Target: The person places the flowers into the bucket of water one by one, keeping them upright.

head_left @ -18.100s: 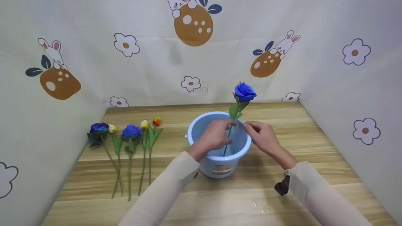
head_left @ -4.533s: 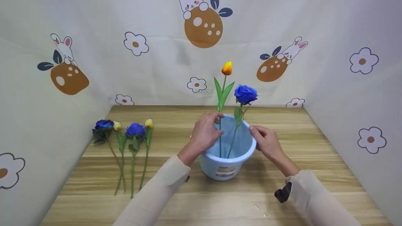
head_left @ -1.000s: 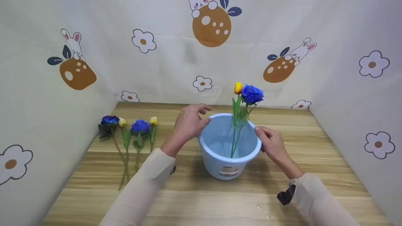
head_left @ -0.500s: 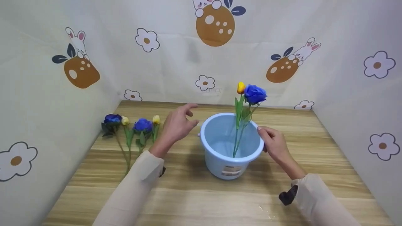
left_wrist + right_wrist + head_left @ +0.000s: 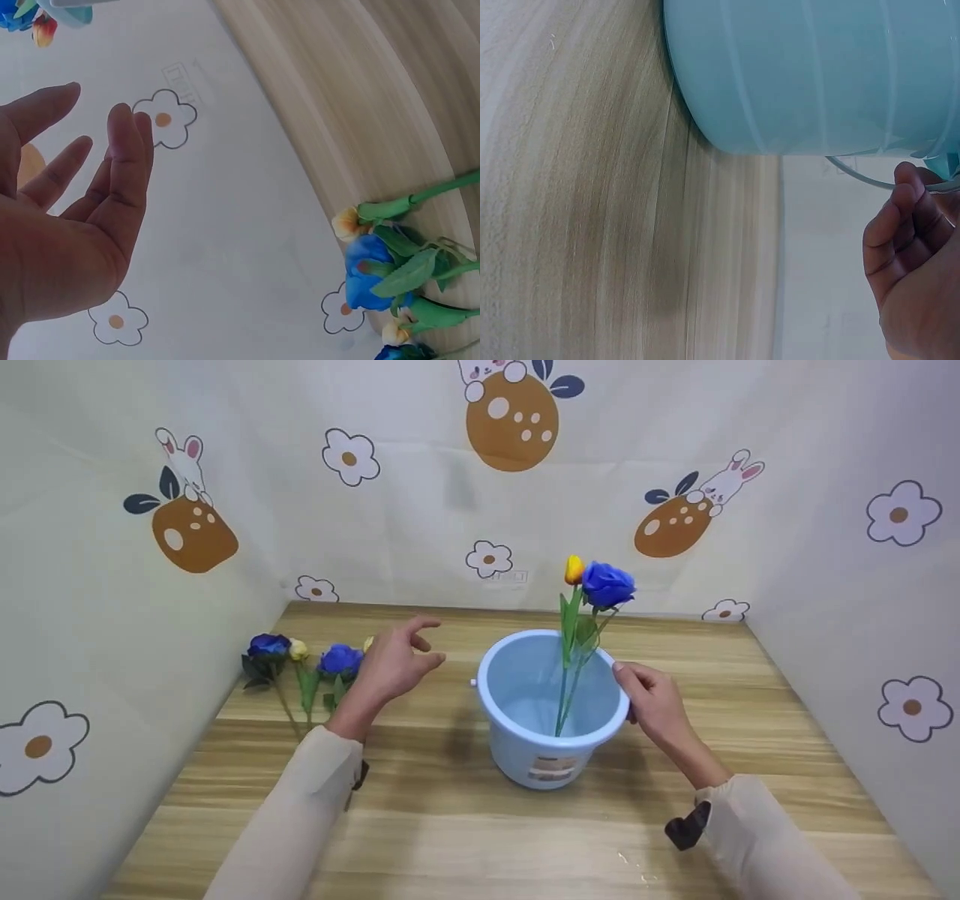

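Note:
A light blue bucket point(image 5: 525, 731) stands upright on the wooden table. Inside it lean a blue rose point(image 5: 607, 585) and an orange-yellow tulip point(image 5: 574, 570), blooms above the far right rim. My right hand point(image 5: 656, 701) grips the bucket's right rim, thumb on top; in the right wrist view its fingers curl beside the thin handle point(image 5: 862, 178). Left of the bucket, my left hand point(image 5: 390, 660) hovers with nothing in it, fingers loosely spread. It partly hides a yellow tulip point(image 5: 346, 223) and overlaps the stem side of a second blue rose point(image 5: 341, 660) on the table.
Farther left on the table point(image 5: 450, 847) lie another yellow tulip point(image 5: 298, 650) and a dark blue rose point(image 5: 268, 646). Printed cloth walls point(image 5: 405, 525) enclose the table at the back and both sides.
Earlier the orange-yellow tulip lay on the table; my left hand put it in the bucket beside the rose, let go, and has moved left toward the lying flowers. My right hand stays on the rim.

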Tool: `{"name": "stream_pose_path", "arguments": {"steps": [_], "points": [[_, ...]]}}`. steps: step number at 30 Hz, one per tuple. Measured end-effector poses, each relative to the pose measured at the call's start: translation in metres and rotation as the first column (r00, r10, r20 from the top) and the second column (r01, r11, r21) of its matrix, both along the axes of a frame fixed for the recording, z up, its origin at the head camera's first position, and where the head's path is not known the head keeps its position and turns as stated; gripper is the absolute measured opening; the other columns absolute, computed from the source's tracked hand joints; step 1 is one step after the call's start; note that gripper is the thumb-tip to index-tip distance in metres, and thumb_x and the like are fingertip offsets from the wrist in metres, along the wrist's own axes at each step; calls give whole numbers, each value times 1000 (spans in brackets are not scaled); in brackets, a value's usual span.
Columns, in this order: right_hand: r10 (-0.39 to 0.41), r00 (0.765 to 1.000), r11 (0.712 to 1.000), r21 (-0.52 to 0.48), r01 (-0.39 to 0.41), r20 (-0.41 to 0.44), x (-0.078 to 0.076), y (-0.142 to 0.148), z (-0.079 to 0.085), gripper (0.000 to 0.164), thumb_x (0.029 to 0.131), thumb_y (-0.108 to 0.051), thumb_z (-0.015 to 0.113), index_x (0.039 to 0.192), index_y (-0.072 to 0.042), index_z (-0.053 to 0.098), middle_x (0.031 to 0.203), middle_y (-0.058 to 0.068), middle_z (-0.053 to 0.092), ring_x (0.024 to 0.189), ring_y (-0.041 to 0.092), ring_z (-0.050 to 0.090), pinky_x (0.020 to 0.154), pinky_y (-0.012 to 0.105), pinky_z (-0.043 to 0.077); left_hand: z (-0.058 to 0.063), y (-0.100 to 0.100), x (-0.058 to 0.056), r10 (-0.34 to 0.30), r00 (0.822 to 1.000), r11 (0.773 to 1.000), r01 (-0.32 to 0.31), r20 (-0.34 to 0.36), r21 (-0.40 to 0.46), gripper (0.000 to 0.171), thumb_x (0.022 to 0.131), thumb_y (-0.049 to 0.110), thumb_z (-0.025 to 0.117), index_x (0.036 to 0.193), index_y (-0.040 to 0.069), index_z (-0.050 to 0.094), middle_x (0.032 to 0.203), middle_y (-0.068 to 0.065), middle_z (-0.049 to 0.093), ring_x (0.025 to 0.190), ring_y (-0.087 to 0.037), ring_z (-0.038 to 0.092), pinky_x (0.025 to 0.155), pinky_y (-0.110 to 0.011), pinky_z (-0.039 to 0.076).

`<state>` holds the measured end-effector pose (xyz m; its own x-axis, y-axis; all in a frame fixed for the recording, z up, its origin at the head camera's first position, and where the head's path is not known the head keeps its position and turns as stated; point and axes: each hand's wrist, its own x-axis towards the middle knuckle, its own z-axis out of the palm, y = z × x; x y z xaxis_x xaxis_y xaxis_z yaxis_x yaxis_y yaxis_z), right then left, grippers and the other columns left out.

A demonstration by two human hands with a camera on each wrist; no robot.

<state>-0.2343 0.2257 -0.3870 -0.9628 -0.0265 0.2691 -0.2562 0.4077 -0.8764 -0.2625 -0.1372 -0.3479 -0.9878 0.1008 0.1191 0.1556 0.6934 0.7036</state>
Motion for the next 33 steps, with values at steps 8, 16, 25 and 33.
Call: {"name": "stream_pose_path", "arguments": {"steps": [8, 16, 25, 33], "points": [[6, 1000, 1000, 9, -6, 5, -2, 1, 0, 31, 98, -27, 52, 104, -3, 71, 59, 4, 55, 47, 22, 52, 43, 27, 44, -6, -17, -2, -36, 993, 999, 38, 111, -14, 57, 86, 19, 67, 140, 18, 47, 91, -9, 68, 52, -13, 55, 48, -25, 45], [15, 1000, 1000, 11, -15, 16, -1, 1, 0, 31, 98, -27, 51, 106, -3, 70, 60, 5, 56, 47, 16, 50, 43, 27, 44, -14, -29, 0, -1, 982, 999, 11, 187, -48, 59, 84, 13, 64, 140, 16, 46, 66, -2, 57, 44, -11, 46, 43, -24, 40], [7, 1000, 1000, -5, -7, -3, -1, 0, 0, 28, 97, -24, 53, 103, -3, 71, 59, 3, 56, 51, 41, 51, 41, 27, 43, -24, -42, 0, -1, 980, 981, 40, 199, -188, 58, 81, 6, 56, 139, 12, 47, 53, 4, 41, 42, -9, 38, 41, -23, 33], [14, 1000, 1000, -4, -14, 7, 0, 1, -1, 30, 98, -26, 52, 105, -3, 71, 61, 4, 57, 55, 44, 52, 42, 27, 43, -30, -47, 0, 25, 968, 957, 49, 250, -286, 57, 80, 3, 55, 136, 10, 50, 97, -12, 61, 52, -13, 42, 44, -25, 34]]}}
